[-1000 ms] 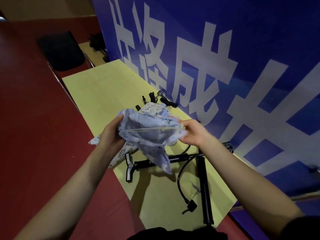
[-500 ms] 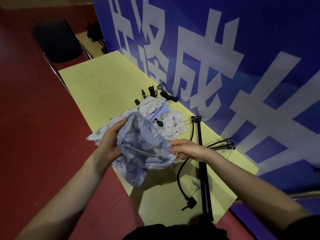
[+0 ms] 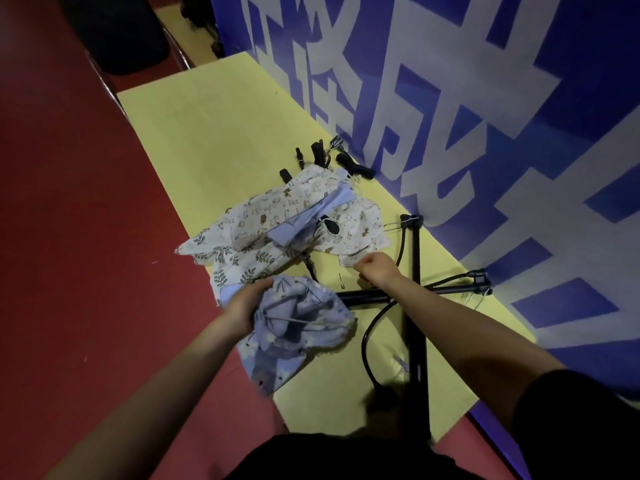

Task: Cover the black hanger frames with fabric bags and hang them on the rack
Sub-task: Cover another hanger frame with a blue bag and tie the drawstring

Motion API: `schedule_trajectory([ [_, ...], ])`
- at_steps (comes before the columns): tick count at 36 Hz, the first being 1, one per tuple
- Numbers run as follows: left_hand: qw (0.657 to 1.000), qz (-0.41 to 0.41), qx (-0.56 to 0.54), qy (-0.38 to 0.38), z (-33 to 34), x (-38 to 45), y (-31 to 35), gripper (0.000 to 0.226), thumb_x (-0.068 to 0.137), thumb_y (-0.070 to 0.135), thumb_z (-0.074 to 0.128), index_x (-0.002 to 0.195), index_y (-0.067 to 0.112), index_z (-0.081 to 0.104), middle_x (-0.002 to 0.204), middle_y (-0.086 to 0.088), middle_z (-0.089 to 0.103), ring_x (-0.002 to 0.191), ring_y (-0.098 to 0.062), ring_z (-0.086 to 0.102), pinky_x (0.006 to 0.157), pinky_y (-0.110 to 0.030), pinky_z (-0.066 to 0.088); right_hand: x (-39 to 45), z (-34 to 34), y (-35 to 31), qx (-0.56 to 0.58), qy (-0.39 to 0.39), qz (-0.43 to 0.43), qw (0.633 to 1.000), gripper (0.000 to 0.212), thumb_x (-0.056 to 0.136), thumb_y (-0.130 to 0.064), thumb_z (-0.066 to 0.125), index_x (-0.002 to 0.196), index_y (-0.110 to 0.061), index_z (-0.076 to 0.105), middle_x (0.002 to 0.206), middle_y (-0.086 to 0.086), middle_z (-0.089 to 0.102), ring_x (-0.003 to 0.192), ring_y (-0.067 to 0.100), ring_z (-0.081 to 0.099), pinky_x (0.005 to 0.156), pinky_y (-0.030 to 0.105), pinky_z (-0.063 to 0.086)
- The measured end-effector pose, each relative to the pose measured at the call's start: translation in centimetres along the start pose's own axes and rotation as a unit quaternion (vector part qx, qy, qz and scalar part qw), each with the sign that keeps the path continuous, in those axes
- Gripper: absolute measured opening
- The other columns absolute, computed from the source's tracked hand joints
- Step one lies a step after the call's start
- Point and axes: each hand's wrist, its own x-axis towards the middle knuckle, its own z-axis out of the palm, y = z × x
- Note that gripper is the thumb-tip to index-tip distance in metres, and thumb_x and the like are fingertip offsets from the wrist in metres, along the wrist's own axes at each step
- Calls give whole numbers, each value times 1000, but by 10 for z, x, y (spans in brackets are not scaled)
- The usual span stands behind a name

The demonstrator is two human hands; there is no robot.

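- head view: a yellow table [image 3: 207, 133] runs along a blue banner [image 3: 519, 133] with big white characters; red floor [image 3: 69, 271] lies on the left, and a dark chair [image 3: 117, 32] stands at the far end.
- left hand [image 3: 242, 306] grips the rim of a blue bag [image 3: 298, 323] at the table's near edge; the bag's mouth gapes, a white drawstring crosses it, and its lower end hangs over the edge.
- right hand [image 3: 375, 270] is curled, knuckles up, over the table just beside the near corner of the pile of bags [image 3: 287, 223]; i cannot tell whether it pinches anything.
- black frame rods [image 3: 415, 306] lie crossed on the table under the right forearm, one long rod running toward the camera and one across it; a curved black wire [image 3: 367, 337] loops beside them.
- counted: two hands, one bag in hand, at least three more printed bags in the pile, one with leaves, two with small figures, plus a plain blue piece.
- a few small black clips [image 3: 318, 154] lie past the pile near the banner; their number is hard to make out.
- the frame's near end is blurred and dark, and a dark garment [image 3: 346, 455] cuts off the bottom of the view.
- no rack can be made out.
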Motion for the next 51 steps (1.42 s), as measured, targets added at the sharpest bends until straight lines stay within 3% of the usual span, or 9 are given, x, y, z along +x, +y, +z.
schedule_trajectory([
  [10,996,50,22,71,0,31,1,28,97,23,52,103,1,67,107,-26,67,96,-39,64,91,-47,49,30,44,18,-272,-25,-23,962,38,90,-46,61,99,-9,55,94,10,59,89,28,58,72,33,43],
  [14,994,56,14,90,-3,44,-1,27,96,22,53,102,1,70,105,-24,70,100,-41,64,88,-47,51,44,54,19,-319,-23,-45,946,36,94,-36,57,113,-6,53,114,12,60,106,30,58,74,32,41],
  [18,994,59,6,97,0,48,3,27,96,22,53,102,2,71,101,-22,71,94,-38,66,84,-43,53,52,57,16,-327,-50,-58,942,21,97,-20,50,99,-2,60,113,18,62,109,30,58,82,30,44],
  [22,993,63,9,99,5,52,6,29,96,23,54,105,1,70,103,-22,71,97,-39,66,89,-47,53,54,52,13,-362,-65,-51,929,32,92,-17,53,64,-14,38,73,3,46,92,26,56,71,29,39],
  [26,991,68,14,112,10,51,6,33,90,29,59,107,4,71,108,-21,70,102,-39,65,95,-53,50,53,49,10,-384,-56,-37,921,21,93,-17,56,108,-4,61,113,12,61,109,28,58,83,30,46],
  [38,994,51,-4,100,23,21,-7,31,97,24,53,112,0,66,108,-23,69,98,-39,66,83,-45,55,44,52,13,-357,-6,-14,934,27,94,-14,54,120,-5,57,128,12,57,120,26,55,94,29,45],
  [44,991,48,-28,118,21,12,-12,31,97,25,54,111,1,67,107,-23,69,100,-40,65,91,-51,52,43,49,10,-337,-5,-22,941,15,90,-22,60,86,-8,57,90,6,60,96,25,61,72,27,44],
  [47,991,46,-33,118,22,10,-16,31,96,25,54,109,-2,66,105,-24,68,98,-40,65,94,-55,50,46,47,23,-296,2,-38,954,40,86,-26,62,58,-14,38,61,0,40,74,21,51,63,26,38],
  [51,991,40,-43,118,25,10,-19,28,98,26,52,102,4,69,98,-22,70,91,-37,66,85,-48,54,44,43,33,-143,26,-72,987,22,83,-21,66,66,-15,53,66,0,53,67,18,50,63,31,41],
])
